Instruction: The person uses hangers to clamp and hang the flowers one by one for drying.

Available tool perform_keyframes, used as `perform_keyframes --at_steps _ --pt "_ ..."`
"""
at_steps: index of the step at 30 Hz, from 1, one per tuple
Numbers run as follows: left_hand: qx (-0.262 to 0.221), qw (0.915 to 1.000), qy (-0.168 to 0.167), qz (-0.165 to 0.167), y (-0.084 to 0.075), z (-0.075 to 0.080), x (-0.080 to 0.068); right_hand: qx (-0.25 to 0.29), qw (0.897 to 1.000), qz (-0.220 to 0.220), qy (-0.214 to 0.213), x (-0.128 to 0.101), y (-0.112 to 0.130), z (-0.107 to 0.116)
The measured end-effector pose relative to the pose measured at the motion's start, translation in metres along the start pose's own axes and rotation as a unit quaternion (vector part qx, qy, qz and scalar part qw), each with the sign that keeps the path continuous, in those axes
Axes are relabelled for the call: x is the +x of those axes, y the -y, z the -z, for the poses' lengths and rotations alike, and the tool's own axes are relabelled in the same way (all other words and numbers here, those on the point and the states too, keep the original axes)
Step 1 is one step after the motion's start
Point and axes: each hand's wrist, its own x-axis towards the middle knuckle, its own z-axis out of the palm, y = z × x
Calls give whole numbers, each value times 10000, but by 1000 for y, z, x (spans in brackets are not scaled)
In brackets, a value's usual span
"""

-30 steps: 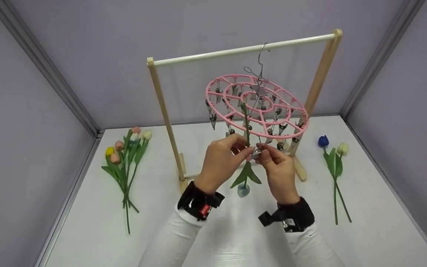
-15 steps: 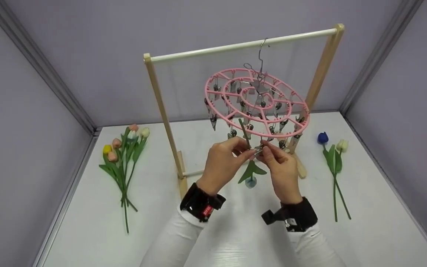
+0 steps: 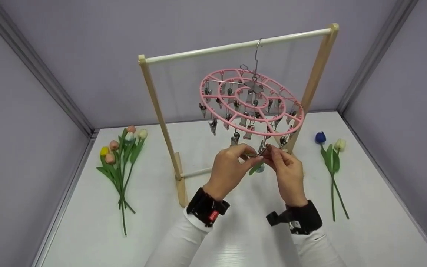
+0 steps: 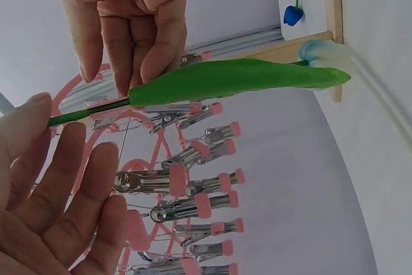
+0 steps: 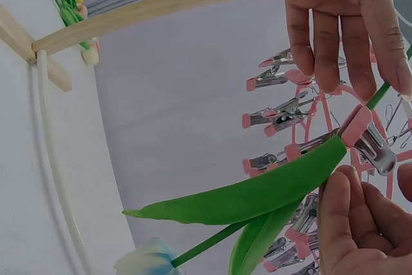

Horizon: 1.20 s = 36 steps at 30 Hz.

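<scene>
My left hand [image 3: 230, 168] pinches the green stem of a pale blue artificial tulip [image 5: 151, 259] between thumb and forefinger, its other fingers loosely bent. The flower's head points down, away from the stem end. A silver clip with pink tips [image 5: 360, 127] sits across the stem just above the leaves [image 5: 257, 191]. My right hand [image 3: 289, 176] is right beside this clip, fingers loosely curled, and the clip's handle shows free of the thumb in the right wrist view. Above both hands hangs a round pink clip hanger [image 3: 250, 102].
A wooden stand with a white rail [image 3: 202, 52] bears the hanger, whose many other clips [image 3: 213, 126] dangle around. Several tulips [image 3: 121, 167] lie on the white table [image 3: 76, 222] at left. A blue tulip [image 3: 320, 137] and a cream tulip [image 3: 340, 144] lie at right.
The tulip has swung up and away, so its stem end no longer stands up over the hanger. Both hands have shifted slightly right and down. The hanger has turned a little.
</scene>
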Motion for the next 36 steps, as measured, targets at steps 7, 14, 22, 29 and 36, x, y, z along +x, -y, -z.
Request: perform_keyframes --at_steps 7,14,22,29,36 --pt "154 9997 -23 -180 -3 -9 -1 -184 9997 158 -80 -1 0 7" --pt "-23 9998 -26 -198 0 -16 0 -285 9986 257 -375 -1 4 14" --pt "-287 9995 101 -86 1 -18 0 -251 9974 245 -632 1 5 22" --pt "59 9997 203 -132 1 -19 1 -191 9964 91 -825 1 6 31" --pt "261 9992 286 -21 3 -19 -2 -386 9938 -29 -1038 -1 5 49"
